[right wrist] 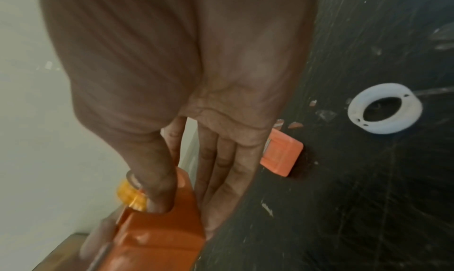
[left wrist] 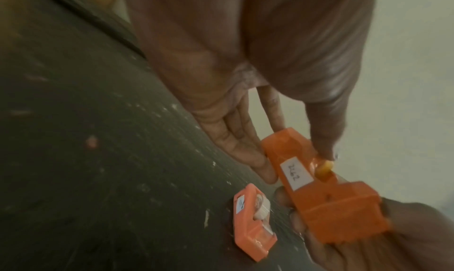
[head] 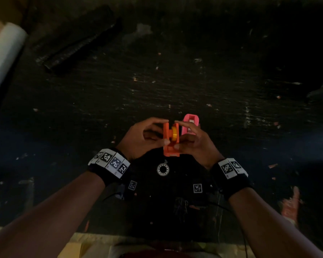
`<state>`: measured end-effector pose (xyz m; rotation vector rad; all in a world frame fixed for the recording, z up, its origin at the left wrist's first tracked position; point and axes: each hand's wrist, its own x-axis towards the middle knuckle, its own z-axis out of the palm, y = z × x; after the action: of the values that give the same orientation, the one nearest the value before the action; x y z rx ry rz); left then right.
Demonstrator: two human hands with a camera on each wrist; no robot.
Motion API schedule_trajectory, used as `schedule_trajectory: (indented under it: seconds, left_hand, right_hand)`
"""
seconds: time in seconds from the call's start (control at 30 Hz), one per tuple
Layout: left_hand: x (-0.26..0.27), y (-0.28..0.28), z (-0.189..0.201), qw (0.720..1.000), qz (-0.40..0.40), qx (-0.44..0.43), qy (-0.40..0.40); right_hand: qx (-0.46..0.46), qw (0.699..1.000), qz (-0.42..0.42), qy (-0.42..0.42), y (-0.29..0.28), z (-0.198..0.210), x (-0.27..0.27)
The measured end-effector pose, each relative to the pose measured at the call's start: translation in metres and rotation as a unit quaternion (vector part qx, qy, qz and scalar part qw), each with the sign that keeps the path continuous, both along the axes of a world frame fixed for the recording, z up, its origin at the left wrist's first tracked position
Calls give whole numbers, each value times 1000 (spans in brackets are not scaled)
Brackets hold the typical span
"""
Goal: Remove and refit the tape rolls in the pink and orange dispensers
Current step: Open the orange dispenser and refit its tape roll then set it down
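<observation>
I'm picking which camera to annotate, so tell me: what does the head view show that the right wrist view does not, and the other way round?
Only the head view shows both hands together, the left hand and the right hand, holding the orange dispenser from either side above the dark table, plus the whole pink dispenser behind the right hand.

Only the right wrist view shows the right thumb tip close up, pressing beside the yellow hub.

Both show the orange dispenser, the yellow hub, and the loose white tape roll lying on the table.
</observation>
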<state>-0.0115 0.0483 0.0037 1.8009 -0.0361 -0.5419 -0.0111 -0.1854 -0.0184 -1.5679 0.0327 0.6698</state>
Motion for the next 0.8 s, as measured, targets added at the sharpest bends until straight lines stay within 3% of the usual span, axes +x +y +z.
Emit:
schedule_trajectory:
  seconds: [0.13, 0.23, 0.33, 0.4, 0.57, 0.63, 0.67, 0.73, 0.8]
  left_hand:
    - [-7, 11, -6, 999, 31, 16, -17]
    - [-14, 31, -17, 991, 34, 123, -42]
    - [-24, 49, -38, 961, 4, 268, -63]
    - [-29, 53, -47, 936, -23, 350, -34]
    - [-36, 53, -52, 906, -58, 419, -5]
    - [-35, 46, -45, 916, -34, 396, -52]
    - [-33, 40, -37, 937, -11, 342, -70]
    - [-27, 20, -18, 983, 24, 175, -44]
    - [-21, -1, -2, 999, 31, 45, 2]
  right_hand:
    - [-2, 1000, 0, 11, -2, -2, -4]
    - [-19, 1000, -10, 0, -7, -4, -6]
    - [-24, 1000, -18, -6, -11, -3, -10]
    - [-27, 999, -15, -10, -12, -2, -12]
    - [-42, 999, -11, -26, -12, -1, -16]
    - [-49, 998, -6, -34, -11, -3, -18]
    - [-52, 998, -3, -35, -10, -3, -19]
    - [-54, 998, 2, -34, -7, -4, -19]
    - [-50, 998, 9, -32, -3, -3, -19]
